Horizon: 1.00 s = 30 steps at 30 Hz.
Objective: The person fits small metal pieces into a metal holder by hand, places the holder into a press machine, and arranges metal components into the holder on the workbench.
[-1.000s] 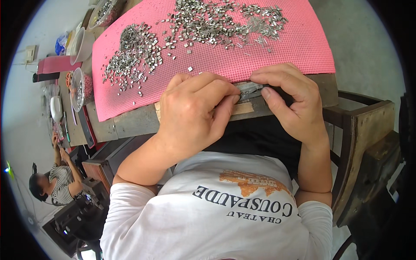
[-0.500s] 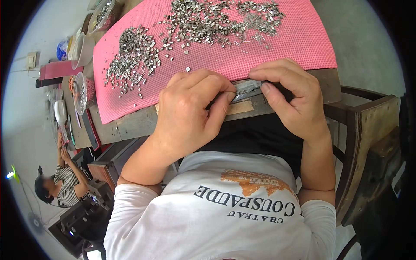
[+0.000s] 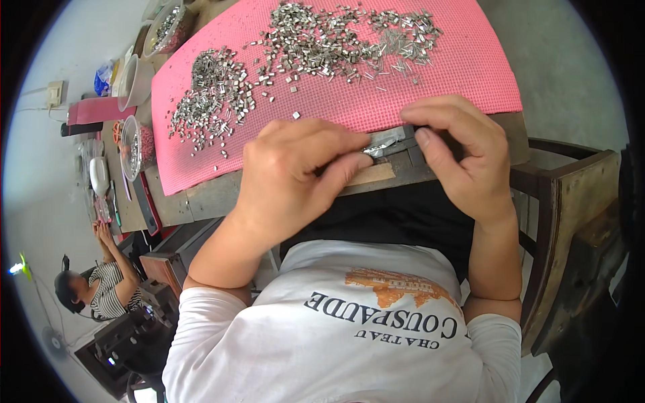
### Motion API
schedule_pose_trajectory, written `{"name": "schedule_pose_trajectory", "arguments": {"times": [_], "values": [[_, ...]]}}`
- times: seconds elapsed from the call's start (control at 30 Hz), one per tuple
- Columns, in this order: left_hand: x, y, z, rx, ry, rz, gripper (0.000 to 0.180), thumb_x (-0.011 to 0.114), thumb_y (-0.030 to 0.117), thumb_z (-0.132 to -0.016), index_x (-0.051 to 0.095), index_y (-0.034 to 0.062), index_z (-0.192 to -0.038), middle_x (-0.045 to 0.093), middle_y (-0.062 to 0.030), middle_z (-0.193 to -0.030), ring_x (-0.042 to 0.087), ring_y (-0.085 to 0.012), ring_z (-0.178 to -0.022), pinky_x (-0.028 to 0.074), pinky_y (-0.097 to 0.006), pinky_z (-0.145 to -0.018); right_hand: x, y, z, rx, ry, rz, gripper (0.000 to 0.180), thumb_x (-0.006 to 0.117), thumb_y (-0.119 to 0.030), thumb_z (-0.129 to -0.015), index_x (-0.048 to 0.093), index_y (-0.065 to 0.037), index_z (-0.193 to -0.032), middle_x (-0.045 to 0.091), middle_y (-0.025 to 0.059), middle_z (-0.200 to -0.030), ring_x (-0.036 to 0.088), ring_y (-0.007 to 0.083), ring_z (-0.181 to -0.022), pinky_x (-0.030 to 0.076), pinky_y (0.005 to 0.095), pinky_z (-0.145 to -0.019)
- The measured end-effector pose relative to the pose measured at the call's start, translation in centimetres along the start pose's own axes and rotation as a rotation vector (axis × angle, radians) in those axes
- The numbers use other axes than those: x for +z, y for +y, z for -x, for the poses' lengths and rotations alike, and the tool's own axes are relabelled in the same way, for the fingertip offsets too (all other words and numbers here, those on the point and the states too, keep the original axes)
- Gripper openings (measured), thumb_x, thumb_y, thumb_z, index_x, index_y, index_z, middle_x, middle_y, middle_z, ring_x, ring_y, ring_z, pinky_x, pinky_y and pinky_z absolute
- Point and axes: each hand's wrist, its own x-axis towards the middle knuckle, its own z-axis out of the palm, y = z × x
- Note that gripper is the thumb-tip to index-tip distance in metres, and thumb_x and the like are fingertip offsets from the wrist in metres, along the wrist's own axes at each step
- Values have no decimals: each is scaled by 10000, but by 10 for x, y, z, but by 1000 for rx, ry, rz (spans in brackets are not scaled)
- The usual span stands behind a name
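At the near edge of the bench, a narrow grey metal holder (image 3: 388, 144) with shiny metal along it lies between my two hands. Its left end is pinched between the thumb and fingers of my left hand (image 3: 295, 171), which hide that end. My right hand (image 3: 463, 151) has its thumb and fingers round a dark block (image 3: 414, 149) at the right end of the holder. Below the holder, a strip of light wood (image 3: 371, 172) lies along the edge. Beyond my hands, small metal pieces (image 3: 316, 43) and thin pins (image 3: 403, 47) are heaped on a pink mat (image 3: 349, 101).
A second heap of small metal pieces (image 3: 211, 94) lies on the mat's left. Further left stand plastic tubs (image 3: 136, 84) and a clear bowl (image 3: 131, 148) of parts. A wooden chair (image 3: 571, 181) is at my right. Another person (image 3: 111, 282) sits far left.
My right hand has shifted slightly right, and more of the holder and the dark block now shows between my hands. The whole view has also moved a little.
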Motion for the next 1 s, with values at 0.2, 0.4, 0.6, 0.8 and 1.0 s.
{"name": "schedule_pose_trajectory", "arguments": {"times": [0.2, 0.4, 0.6, 0.8, 1.0], "values": [[4, -33, -42, 105, 126, -100, 138, 812, 201, -843, 814, 140, -967, 720, -51, -812, 686, -265, -689, 521, -382, -638, -5, 2, -15, 23, 156, 215, 186, 722, 36, -868, 752, -16, -1044, 733, 105, -988, 710, 239, -863, 556, 324, -746], [14, -37, -58, 203, 72, -267, 139, 822, 118, -813, 826, 129, -952, 743, -31, -895, 713, -256, -743, 557, -368, -669, 6, 11, -27, -41, 173, 466, 141, 747, -22, -865, 742, -16, -1006, 694, 111, -930, 667, 312, -891, 547, 405, -787], [16, -38, -58, 218, 95, -289, 90, 815, 127, -811, 786, 125, -896, 730, -10, -876, 706, -232, -799, 536, -362, -724, 4, 11, -33, -80, 89, 581, 93, 723, 5, -868, 706, -23, -955, 659, 105, -904, 653, 312, -883, 536, 424, -789], [21, -47, -53, 202, 144, -254, 27, 719, 163, -864, 728, 146, -884, 681, -23, -839, 694, -245, -822, 491, -397, -756, 5, 14, -25, -195, 229, 429, 167, 714, 42, -855, 637, -36, -982, 671, 98, -877, 661, 300, -791, 542, 395, -708], [10, -46, -51, 179, 97, -278, 95, 764, 125, -861, 711, 118, -939, 698, -24, -884, 687, -258, -831, 499, -378, -750, 0, 15, -13, -94, 164, 361, 219, 732, 77, -834, 644, -42, -995, 668, 85, -868, 655, 254, -753, 526, 357, -637]]}}
